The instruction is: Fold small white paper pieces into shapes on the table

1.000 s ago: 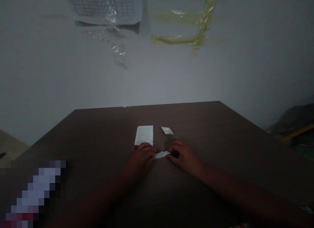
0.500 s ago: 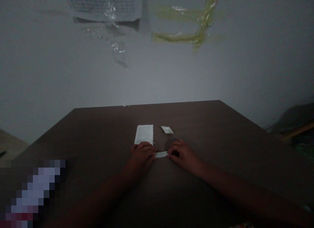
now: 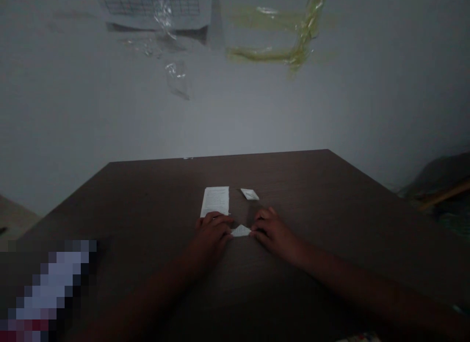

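A small folded piece of paper (image 3: 241, 231) with printed lines is stretched between my two hands, low over the table; its upper edge rises to a point. My left hand (image 3: 214, 231) pinches its left corner, and my right hand (image 3: 270, 230) has the right corner between thumb and fingers. Just beyond my left hand lies a printed sheet of paper (image 3: 215, 201), its near edge partly covered by my fingers. A small folded paper shape (image 3: 250, 194) rests on the table beyond my right hand.
The brown table (image 3: 154, 195) meets a pale wall (image 3: 235, 107), where a gridded sheet (image 3: 150, 1) and yellowish tape (image 3: 264, 54) are stuck. A blurred-out object (image 3: 51, 288) sits at the lower left. Dark items (image 3: 440, 180) stand off the table's right side.
The paper between my hands was a flatter strip; now its top edge shows a peak. Both hands have stayed nearly in place, and the right fingers have closed in a little.
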### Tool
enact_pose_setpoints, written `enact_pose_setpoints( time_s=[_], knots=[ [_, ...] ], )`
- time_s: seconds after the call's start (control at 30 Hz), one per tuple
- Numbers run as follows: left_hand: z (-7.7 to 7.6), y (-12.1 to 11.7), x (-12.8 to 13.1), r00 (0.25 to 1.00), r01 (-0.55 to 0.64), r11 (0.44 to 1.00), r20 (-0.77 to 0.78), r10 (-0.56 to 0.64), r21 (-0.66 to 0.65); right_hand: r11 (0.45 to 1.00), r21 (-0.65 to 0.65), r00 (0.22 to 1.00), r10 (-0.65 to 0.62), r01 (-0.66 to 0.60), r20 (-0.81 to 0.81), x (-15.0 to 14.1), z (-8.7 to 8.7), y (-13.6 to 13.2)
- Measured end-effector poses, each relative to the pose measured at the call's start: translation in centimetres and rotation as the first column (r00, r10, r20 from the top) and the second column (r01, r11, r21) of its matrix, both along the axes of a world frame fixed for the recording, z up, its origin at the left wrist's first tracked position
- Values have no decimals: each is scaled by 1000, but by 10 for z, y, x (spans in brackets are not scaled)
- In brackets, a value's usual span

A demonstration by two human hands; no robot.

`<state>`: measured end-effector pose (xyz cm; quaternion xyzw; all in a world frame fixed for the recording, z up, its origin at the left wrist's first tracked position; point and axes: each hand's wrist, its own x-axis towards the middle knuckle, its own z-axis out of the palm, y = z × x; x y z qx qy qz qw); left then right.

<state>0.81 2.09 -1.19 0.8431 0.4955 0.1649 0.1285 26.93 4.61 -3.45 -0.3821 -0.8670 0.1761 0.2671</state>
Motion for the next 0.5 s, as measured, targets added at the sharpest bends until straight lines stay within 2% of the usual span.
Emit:
enact_pose_setpoints(
  time_s=[0.33,0.5],
  knots=[
    [4,-1,2,1000,5,1000,-10,-5,2,998,46,999,34,-34,-16,-3,1,1],
    [5,-2,1,1000,2,1000,-2,-2,-10,996,83,999,29,-33,43,-2,2,1]
  ],
)
